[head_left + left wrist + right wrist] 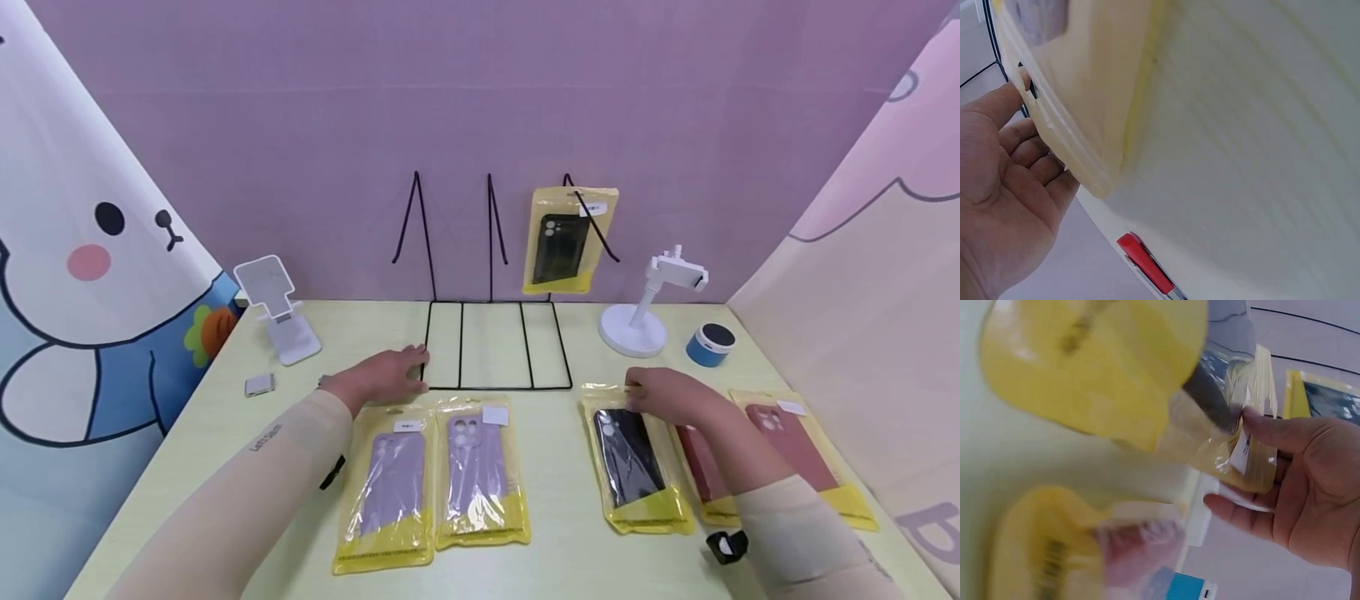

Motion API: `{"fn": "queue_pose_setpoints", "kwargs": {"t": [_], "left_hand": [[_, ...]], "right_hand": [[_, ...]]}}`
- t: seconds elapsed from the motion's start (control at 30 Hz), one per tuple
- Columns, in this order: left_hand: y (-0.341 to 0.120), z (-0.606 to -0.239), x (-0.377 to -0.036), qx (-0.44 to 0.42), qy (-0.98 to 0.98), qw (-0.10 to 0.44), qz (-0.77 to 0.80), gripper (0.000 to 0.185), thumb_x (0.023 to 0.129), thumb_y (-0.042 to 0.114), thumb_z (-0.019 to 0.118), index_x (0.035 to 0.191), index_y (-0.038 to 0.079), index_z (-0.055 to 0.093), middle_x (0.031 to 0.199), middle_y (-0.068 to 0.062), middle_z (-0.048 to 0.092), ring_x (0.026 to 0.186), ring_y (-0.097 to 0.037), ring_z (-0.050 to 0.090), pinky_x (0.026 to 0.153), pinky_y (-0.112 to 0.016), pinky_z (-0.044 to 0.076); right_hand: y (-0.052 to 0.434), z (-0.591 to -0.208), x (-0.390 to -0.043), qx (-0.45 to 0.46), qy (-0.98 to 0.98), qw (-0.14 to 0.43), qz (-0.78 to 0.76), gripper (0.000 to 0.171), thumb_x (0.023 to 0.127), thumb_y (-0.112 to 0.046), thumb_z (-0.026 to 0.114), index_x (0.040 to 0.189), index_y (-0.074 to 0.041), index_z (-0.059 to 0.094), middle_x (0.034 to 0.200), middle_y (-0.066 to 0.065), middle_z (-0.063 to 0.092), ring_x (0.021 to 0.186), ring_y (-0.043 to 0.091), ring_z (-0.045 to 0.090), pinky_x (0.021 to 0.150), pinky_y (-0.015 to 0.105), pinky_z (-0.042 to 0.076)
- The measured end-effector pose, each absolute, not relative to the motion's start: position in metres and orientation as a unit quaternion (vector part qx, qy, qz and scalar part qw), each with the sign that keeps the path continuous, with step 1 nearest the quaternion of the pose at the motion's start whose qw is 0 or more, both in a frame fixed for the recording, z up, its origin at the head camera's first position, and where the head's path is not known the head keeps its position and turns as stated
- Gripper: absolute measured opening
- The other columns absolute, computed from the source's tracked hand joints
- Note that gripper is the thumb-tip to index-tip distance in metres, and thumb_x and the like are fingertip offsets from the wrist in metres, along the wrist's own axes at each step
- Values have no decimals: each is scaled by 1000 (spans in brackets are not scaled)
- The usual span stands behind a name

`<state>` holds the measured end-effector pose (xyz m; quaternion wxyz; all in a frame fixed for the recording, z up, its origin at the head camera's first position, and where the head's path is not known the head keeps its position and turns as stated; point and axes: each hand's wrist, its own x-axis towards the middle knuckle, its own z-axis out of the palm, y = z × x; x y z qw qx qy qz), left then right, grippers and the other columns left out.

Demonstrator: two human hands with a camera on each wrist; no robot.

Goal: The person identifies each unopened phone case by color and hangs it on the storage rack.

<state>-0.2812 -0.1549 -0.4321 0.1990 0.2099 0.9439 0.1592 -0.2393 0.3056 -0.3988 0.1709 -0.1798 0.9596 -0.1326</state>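
My right hand (671, 395) pinches the top edge of a yellow-and-clear bag with a black phone case (628, 454). In the right wrist view the thumb presses on the bag (1210, 450) near its white label, fingers behind. My left hand (386, 375) is at the front left corner of a black wire rack (495, 388), thumb and fingers about its side wire. Two bagged purple phone cases (393, 479) lie just below that hand; in the left wrist view a bag edge (1085, 125) partly hides the fingertips. Another bagged black case (562, 250) hangs on the rack's right hook.
Two bagged red phone cases (795, 446) lie at the right, partly under my right forearm. Behind stand a white phone stand (633, 329) and a blue round speaker (710, 345). A folding stand (292, 337) and a small grey block (259, 384) are at left.
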Motion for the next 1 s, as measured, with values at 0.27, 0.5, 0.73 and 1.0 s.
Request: {"fn": "queue_pose_setpoints", "kwargs": {"t": [0.27,0.5,0.73,1.0], "left_hand": [[-156,-432,-282,217,943,193,161,68,100,37,54,156,10,25,163,-16,13,150,-37,15,122,-54,17],[-156,-433,-283,213,942,199,165,70,100,38,54,157,11,24,164,-13,12,151,-35,13,122,-52,16],[-155,-432,-282,217,944,193,158,68,101,36,54,156,9,25,164,-16,13,150,-37,15,122,-54,17],[-154,-431,-279,208,942,199,171,68,100,35,55,156,10,25,164,-14,12,151,-35,13,122,-52,15]], "right_hand": [[305,-363,-233,-190,956,121,-187,9,100,-17,57,105,-13,62,90,-2,65,82,17,57,71,34,51],[298,-330,-219,-215,952,62,-209,9,97,-13,61,106,-12,63,91,-2,68,84,16,61,74,35,54],[289,-304,-206,-231,953,-2,-198,5,98,-22,60,97,-20,65,80,-5,61,75,14,54,66,29,47],[284,-287,-206,-277,938,-101,-181,6,96,-19,64,95,-21,69,80,-10,61,73,9,53,64,26,48]]}}
